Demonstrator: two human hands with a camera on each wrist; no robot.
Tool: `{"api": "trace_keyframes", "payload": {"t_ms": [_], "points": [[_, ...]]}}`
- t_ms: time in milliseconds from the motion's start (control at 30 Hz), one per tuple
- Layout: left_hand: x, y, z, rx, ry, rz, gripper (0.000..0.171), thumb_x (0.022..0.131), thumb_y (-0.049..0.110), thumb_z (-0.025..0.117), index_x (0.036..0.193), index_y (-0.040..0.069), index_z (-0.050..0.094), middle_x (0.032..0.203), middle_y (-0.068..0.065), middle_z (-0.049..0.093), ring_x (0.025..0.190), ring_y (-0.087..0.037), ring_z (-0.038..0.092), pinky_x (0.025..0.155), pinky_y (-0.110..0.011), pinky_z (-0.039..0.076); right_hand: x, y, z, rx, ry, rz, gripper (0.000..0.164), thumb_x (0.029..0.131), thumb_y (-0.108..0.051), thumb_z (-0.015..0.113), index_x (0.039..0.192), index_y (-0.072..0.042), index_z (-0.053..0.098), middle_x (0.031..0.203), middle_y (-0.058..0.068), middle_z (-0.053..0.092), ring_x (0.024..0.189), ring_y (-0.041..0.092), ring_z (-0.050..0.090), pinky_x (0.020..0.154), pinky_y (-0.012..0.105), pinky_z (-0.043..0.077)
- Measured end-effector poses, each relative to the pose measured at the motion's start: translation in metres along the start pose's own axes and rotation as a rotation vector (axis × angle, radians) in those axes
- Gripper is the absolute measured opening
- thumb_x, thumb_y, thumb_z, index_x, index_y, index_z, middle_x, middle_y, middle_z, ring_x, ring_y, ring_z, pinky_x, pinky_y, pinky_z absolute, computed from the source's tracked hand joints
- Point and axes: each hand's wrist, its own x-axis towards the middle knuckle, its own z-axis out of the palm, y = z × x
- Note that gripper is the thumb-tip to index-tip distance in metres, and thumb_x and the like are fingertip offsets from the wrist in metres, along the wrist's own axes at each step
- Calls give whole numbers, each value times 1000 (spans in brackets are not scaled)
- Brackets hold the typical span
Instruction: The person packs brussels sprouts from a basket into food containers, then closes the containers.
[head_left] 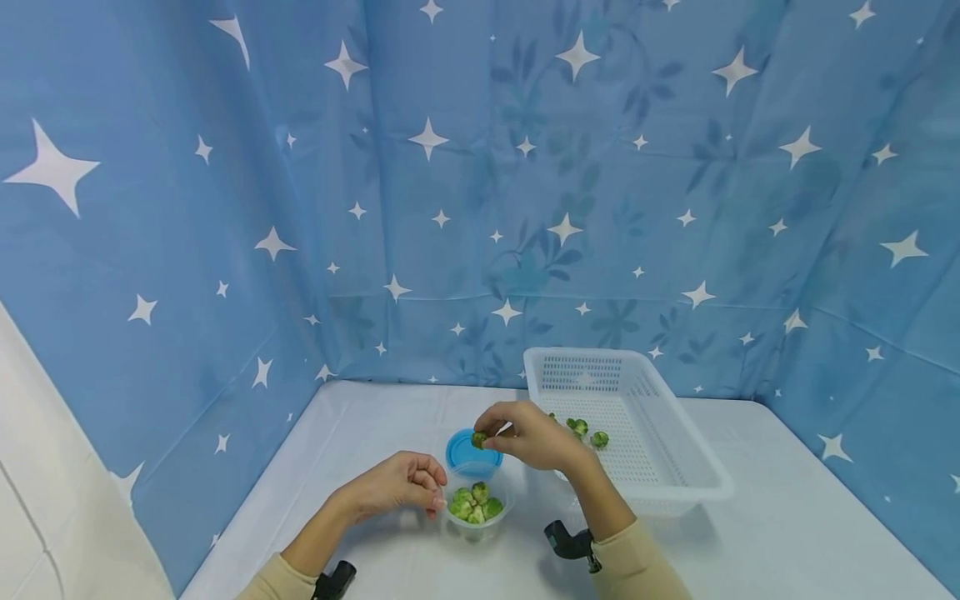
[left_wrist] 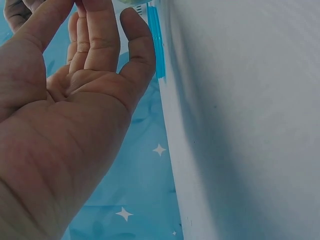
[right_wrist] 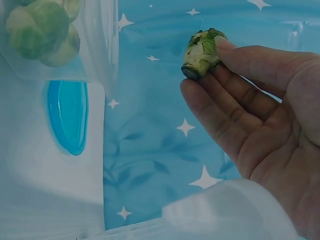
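At 12 o'clock from the clear bowl (head_left: 474, 536), right hand (head_left: 528, 435) pinches a Brussels sprout (head_left: 478, 439) by thumb and fingertips. Left hand (head_left: 408, 483) at bowl's 9 o'clock, fingers bent by the rim; can't tell if gripping. Hands apart. Risk: shallow pinch could let the sprout slip onto the blue lid (head_left: 467, 454) behind. Heaped sprouts (head_left: 492, 508) inside might make a newcomer roll off; light bowl may tip if knocked.

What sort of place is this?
Probably a makeshift filming booth: a starry blue curtain closes in a white table at the back and sides, and black wrist cameras suggest recording.
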Motion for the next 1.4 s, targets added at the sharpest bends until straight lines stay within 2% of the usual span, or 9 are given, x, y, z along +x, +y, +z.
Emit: {"api": "trace_keyframes", "payload": {"t_ms": [233, 400, 667, 833, 1000, 1400], "points": [[-2, -2, -1, 23, -12, 6, 31, 97, 8, 72, 118, -10, 58, 85, 0, 75, 82, -17, 74, 85, -35, 59, 2, 2, 8, 23, -30, -14, 21, 100, -5, 68, 120, -5, 73, 113, 7, 74, 104, 21, 71, 87, 28, 60], [-1, -3, -1, 24, -13, 9, 29, 97, 7, 72, 116, -9, 58, 85, 0, 76, 84, -17, 75, 87, -34, 59, 4, 3, 15, 24, -60, 3, 20, 99, -6, 70, 119, -5, 74, 110, 6, 76, 102, 17, 72, 87, 26, 59], [0, -2, 0, 25, -12, 10, 35, 97, 9, 72, 121, -12, 57, 89, -1, 78, 86, -18, 76, 89, -33, 59, 8, 4, 25, -17, -98, 31, 13, 98, -11, 74, 110, -10, 77, 105, 2, 76, 95, 9, 71, 81, 22, 58], [0, -2, 0, 27, -10, 9, 36, 98, 10, 72, 121, -13, 57, 90, -1, 79, 88, -18, 76, 90, -34, 59, 10, 4, 30, -7, -117, 26, 12, 97, -9, 74, 108, -10, 77, 102, 2, 76, 89, 7, 70, 77, 21, 58], [-1, -2, 0, 30, -7, 13, 37, 97, 10, 72, 122, -14, 57, 90, -1, 79, 89, -18, 76, 89, -34, 60, 11, 2, 34, 11, -140, 23, 12, 96, -6, 74, 108, -9, 77, 103, 3, 76, 92, 7, 71, 79, 21, 59], [-1, -2, -1, 25, -4, 14, 31, 97, 11, 74, 119, -7, 61, 92, -2, 79, 89, -19, 76, 90, -36, 60, 17, -1, 45, -57, -177, 63, 10, 94, -7, 77, 103, -9, 77, 97, -1, 75, 87, -1, 67, 77, 18, 57]]}}
